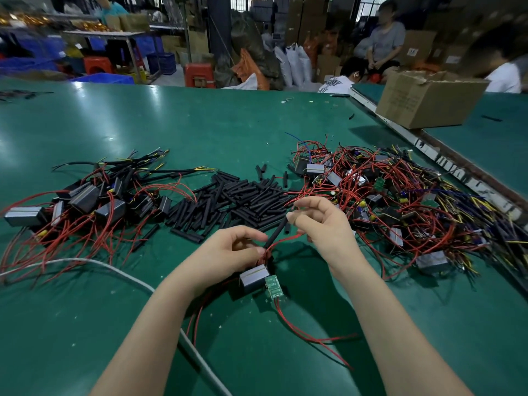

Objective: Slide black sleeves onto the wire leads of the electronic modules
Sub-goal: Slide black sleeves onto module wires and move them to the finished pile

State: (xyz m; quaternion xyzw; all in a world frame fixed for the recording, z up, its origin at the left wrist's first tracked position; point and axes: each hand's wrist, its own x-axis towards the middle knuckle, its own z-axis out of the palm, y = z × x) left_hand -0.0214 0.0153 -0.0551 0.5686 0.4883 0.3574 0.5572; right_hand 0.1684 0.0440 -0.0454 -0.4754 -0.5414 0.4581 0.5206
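Black sleeve [276, 231]: held tilted between the two hands, its upper end pinched by the thumb and forefinger of the right hand [323, 221], its lower end meeting the fingertips of the left hand [234, 247].

Left hand: fingers curled, gripping the bunched red wire leads [267, 254] just below the sleeve's lower end, where the leads enter it.

Module [253, 277]: grey-black block with a small green circuit board [273, 285] beside it, hanging just under the left fingers; loose red wires trail from it toward the person across the green table [200, 121].

Sleeve pile [234, 195]: loose black sleeves heaped just beyond both sets of fingers.

Sleeved modules [94, 201]: heap to the left of the left hand, leads covered in black.

Unsleeved modules [400, 201]: tangled heap of red, yellow and dark wires to the right of the right hand.

Cardboard box [425, 101]: well beyond the right hand, flaps open; contents cannot be seen.

White cable [114, 272]: runs under the left forearm.
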